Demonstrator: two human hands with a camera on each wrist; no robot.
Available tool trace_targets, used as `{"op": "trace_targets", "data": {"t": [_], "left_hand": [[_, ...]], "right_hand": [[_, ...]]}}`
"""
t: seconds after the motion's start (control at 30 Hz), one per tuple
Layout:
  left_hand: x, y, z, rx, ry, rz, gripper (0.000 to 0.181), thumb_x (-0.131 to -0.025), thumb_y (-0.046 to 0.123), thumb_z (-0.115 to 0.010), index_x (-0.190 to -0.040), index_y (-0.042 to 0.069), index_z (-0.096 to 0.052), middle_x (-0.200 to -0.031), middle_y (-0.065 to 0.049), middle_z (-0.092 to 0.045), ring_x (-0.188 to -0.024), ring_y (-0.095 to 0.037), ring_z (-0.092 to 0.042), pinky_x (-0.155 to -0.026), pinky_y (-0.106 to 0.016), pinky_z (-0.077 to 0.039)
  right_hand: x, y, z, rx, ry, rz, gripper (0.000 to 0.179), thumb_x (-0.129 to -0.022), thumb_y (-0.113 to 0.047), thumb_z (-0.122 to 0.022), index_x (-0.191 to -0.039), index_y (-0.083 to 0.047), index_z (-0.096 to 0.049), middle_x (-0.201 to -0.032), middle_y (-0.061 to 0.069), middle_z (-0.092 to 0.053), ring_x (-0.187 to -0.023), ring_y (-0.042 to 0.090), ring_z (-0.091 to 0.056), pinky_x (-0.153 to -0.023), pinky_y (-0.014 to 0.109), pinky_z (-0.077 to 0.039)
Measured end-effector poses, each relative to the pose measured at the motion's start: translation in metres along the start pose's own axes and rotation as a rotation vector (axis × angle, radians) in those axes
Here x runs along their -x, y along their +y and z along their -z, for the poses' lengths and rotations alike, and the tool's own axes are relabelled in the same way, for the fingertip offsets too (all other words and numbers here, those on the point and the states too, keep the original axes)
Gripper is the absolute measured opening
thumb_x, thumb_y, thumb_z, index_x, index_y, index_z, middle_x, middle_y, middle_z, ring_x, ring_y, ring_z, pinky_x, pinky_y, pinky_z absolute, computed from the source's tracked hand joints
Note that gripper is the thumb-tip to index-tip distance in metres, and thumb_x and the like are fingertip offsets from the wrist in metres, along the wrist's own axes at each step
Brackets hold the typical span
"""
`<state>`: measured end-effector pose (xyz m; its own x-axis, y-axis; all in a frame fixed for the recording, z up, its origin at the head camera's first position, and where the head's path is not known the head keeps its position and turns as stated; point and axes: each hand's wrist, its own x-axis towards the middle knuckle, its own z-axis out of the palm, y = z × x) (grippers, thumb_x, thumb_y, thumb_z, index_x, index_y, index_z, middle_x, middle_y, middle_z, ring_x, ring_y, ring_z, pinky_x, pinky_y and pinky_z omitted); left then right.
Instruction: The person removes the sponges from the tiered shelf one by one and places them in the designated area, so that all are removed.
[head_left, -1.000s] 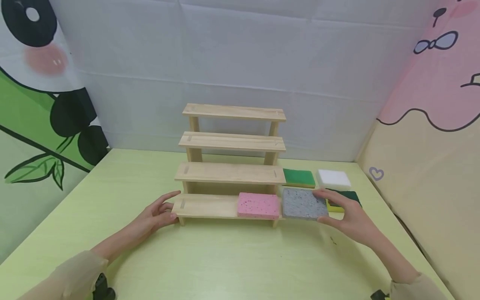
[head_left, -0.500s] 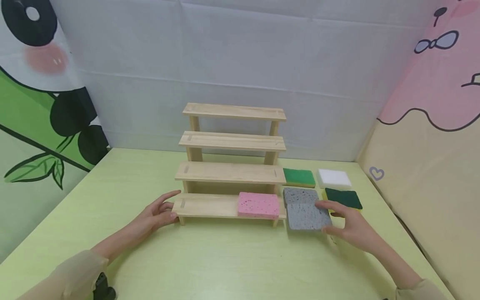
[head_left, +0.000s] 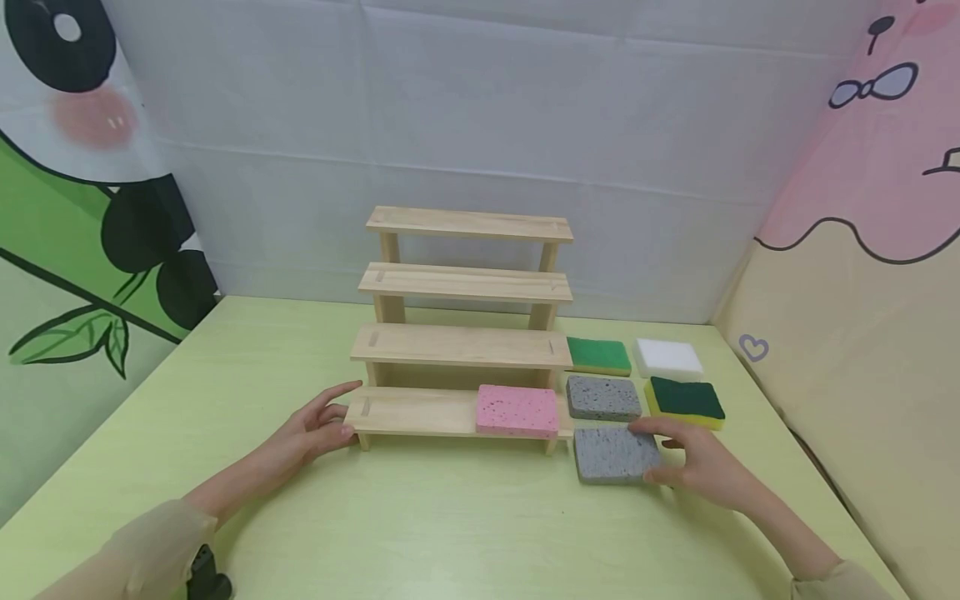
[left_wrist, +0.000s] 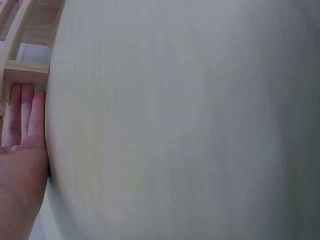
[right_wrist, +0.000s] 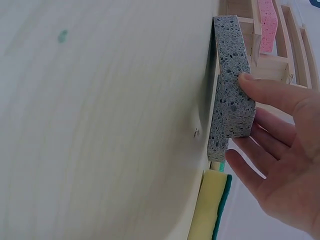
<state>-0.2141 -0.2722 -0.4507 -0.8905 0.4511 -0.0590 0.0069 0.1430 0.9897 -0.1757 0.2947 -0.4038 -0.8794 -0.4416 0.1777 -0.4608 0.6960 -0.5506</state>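
My right hand (head_left: 701,462) pinches a speckled grey sponge (head_left: 611,455) by its right end, thumb on the near side. In the right wrist view the sponge (right_wrist: 233,65) is held close over the table, overlapping a second grey sponge (right_wrist: 217,142). That second grey sponge (head_left: 603,397) lies just behind in the head view. At the left end of a four-step wooden shelf (head_left: 420,412) rests my left hand (head_left: 307,429). Its straight fingers (left_wrist: 26,112) touch the shelf's leg in the left wrist view. A pink sponge (head_left: 517,411) lies on the right of the lowest step.
Right of the shelf lie a green sponge (head_left: 600,356), a white sponge (head_left: 667,360) and a yellow sponge with a dark green top (head_left: 685,400). They stand on the pale yellow-green table (head_left: 450,525). A white cloth (head_left: 480,108) hangs behind, with printed panels at both sides.
My right hand has drawn the grey sponge back toward me and lower, away from the lowest step's right end, uncovering the second grey sponge. The left hand and shelf have stayed still.
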Motion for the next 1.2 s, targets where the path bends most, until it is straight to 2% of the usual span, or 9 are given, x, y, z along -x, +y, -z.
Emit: {"op": "trace_targets", "data": {"t": [0.2, 0.37, 0.67, 1.2], "left_hand": [[0.0003, 0.0000, 0.0007, -0.012, 0.004, 0.008, 0.066, -0.102, 0.015, -0.050, -0.158, 0.021, -0.016, -0.126, 0.004, -0.061, -0.115, -0.007, -0.062, -0.096, -0.021, -0.051], [0.0008, 0.0005, 0.0002, -0.010, 0.005, 0.007, 0.066, -0.102, 0.015, -0.050, -0.158, 0.021, -0.016, -0.125, 0.004, -0.061, -0.115, -0.007, -0.062, -0.096, -0.020, -0.051], [0.0021, 0.0032, -0.0004, -0.017, 0.002, 0.014, 0.065, -0.103, 0.015, -0.050, -0.158, 0.021, -0.016, -0.126, 0.003, -0.060, -0.115, -0.007, -0.062, -0.096, -0.020, -0.050], [0.0031, 0.0039, -0.0004, -0.014, 0.002, 0.022, 0.066, -0.103, 0.016, -0.050, -0.158, 0.022, -0.016, -0.127, 0.001, -0.059, -0.116, -0.007, -0.061, -0.097, -0.020, -0.050]], "right_hand": [[-0.0003, 0.0023, -0.0005, 0.000, -0.063, -0.040, 0.060, -0.073, -0.019, -0.085, -0.128, -0.005, -0.063, -0.129, 0.016, -0.065, -0.112, 0.019, -0.061, -0.090, 0.041, -0.056], [-0.0016, 0.0041, -0.0003, 0.010, -0.108, -0.048, 0.060, -0.074, -0.022, -0.085, -0.127, -0.006, -0.063, -0.127, 0.015, -0.066, -0.110, 0.023, -0.062, -0.089, 0.041, -0.057], [-0.0024, 0.0088, -0.0012, 0.024, -0.117, -0.062, 0.062, -0.073, -0.023, -0.086, -0.128, -0.009, -0.063, -0.128, 0.013, -0.065, -0.112, 0.026, -0.061, -0.088, 0.038, -0.057], [-0.0026, 0.0046, 0.0012, 0.025, -0.133, -0.066, 0.063, -0.072, -0.025, -0.087, -0.129, -0.010, -0.063, -0.131, 0.014, -0.063, -0.116, 0.034, -0.060, -0.089, 0.041, -0.056]]}}
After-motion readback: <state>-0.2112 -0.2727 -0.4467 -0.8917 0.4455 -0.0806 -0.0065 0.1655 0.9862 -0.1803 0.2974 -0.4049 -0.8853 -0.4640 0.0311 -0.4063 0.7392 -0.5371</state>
